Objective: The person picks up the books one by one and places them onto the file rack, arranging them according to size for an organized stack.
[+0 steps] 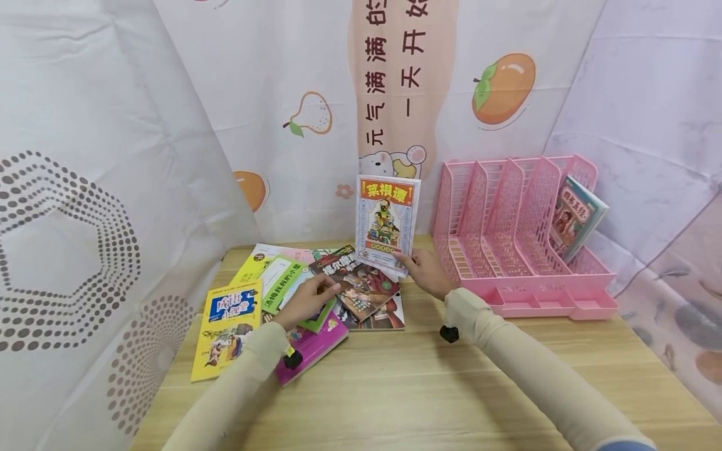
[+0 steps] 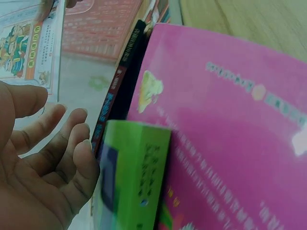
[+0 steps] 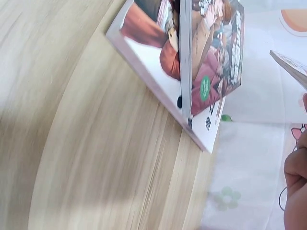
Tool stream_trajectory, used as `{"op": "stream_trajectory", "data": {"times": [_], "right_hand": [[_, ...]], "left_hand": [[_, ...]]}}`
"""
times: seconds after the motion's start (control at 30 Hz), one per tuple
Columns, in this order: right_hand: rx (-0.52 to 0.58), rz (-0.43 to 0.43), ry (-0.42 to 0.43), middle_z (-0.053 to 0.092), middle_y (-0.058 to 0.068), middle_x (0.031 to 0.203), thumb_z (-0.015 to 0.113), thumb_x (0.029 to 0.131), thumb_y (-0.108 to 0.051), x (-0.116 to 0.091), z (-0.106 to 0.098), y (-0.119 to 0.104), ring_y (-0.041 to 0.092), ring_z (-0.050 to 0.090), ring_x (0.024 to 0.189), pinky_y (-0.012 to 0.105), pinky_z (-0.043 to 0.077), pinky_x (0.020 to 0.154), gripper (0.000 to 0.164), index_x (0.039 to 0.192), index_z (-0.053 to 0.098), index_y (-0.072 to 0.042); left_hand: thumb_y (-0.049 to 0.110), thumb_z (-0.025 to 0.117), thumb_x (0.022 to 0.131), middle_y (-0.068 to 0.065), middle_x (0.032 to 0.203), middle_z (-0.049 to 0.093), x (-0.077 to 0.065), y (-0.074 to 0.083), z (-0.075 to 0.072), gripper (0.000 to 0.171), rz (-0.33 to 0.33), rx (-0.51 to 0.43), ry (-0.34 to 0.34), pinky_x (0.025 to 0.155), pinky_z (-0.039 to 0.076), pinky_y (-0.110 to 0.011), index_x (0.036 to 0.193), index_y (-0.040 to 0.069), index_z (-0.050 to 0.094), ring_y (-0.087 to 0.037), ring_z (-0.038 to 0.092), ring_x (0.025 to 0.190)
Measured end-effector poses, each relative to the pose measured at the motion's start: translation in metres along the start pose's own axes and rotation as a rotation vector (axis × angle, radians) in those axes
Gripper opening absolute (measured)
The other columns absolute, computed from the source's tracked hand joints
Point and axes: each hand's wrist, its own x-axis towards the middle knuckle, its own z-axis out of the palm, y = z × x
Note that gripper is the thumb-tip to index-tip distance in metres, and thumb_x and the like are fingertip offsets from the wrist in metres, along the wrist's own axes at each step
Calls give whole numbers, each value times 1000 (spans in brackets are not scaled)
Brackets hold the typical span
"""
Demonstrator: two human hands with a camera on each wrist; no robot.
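Observation:
In the head view my right hand [image 1: 430, 273] grips the lower right corner of a white and orange book [image 1: 387, 219], held upright with its cover facing me. Only a thin edge of that book shows in the right wrist view. My left hand [image 1: 307, 302] is over the book pile, its fingers loosely bent with nothing between them. Beneath it lie a green book [image 2: 139, 177] and a magenta book [image 2: 225, 96]. A dark comic-style book [image 1: 361, 285] is just right of the left hand, lying on a larger book.
A pink file rack [image 1: 524, 285] with several slots stands at the right; a teal book [image 1: 575, 219] leans in its rightmost slot. At the left, a yellow book [image 1: 225, 332] lies on the wooden table [image 1: 395, 388]. A printed curtain [image 1: 316, 50] hangs behind.

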Motion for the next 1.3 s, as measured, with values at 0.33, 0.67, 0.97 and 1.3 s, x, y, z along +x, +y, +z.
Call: {"op": "stream_trajectory", "data": {"times": [0.33,0.67,0.97,1.3], "right_hand": [[-50,23,70,41,-1,51,53,107,-46,-6,-25,15,11,23,43,28,24,42,56,77,64,-1],[16,36,86,74,14,87,52,109,-42,-11,-41,18,10,27,46,27,24,41,52,131,65,3],[-37,36,97,74,17,90,51,108,-43,-20,-56,24,10,34,46,26,30,41,55,126,67,7],[-93,71,114,61,15,68,50,109,-42,-28,-83,31,8,39,47,26,32,42,55,118,70,8]], "left_hand": [[44,58,106,-5,97,66,9,9,12,28,66,77,-15,77,44,-46,114,19,66,-19,57,81],[26,58,108,-2,94,64,17,22,28,21,154,63,-51,73,51,-35,114,8,66,-17,57,81],[30,58,107,-1,91,66,22,27,46,17,179,123,-74,67,50,-31,109,14,65,-14,57,75],[29,58,107,-5,93,69,38,41,62,21,205,157,-125,64,49,-30,112,11,67,-13,56,72]]}}
